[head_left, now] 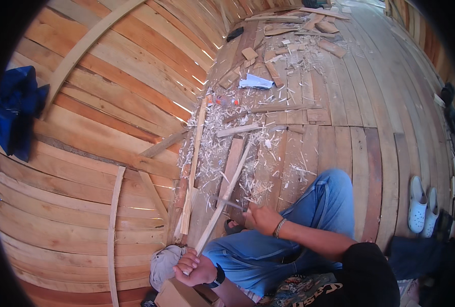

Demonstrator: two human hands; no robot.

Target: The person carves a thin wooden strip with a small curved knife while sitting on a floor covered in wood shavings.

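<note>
"Both the left hand [196, 267] and the right hand [262, 220] are full, from where I stand. How do the left one's fingers sit?"

"Folded right round the near end of a pale stick [230, 184], wrapped over it side by side. The stick slants up and away from there, beside the bent leg in blue jeans [335, 192], and its far end is above the shavings [214, 133]."

"And on the right?"

"Those fingers are curled in, gripping a knife [232, 204] by the handle end. They cover so much of it that I can't make out the handle's shape. The blade points left and crosses the stick about midway."

"Is the edge biting into the wood?"

"I can't tell from here; it's too thin a line. It does lie across it."

"What's around them?"

"A darker board [232, 158] lies on the floor just left of the stick's upper half, and a long strip of wood [192, 204] stretches farther left, near the plank wall [84, 199]. By the left hand there's a pale cap [167, 263], with a cardboard box [179, 294] just below it. Over to the right, well apart from the work, stands a pair of pale clogs [416, 217]."
</note>
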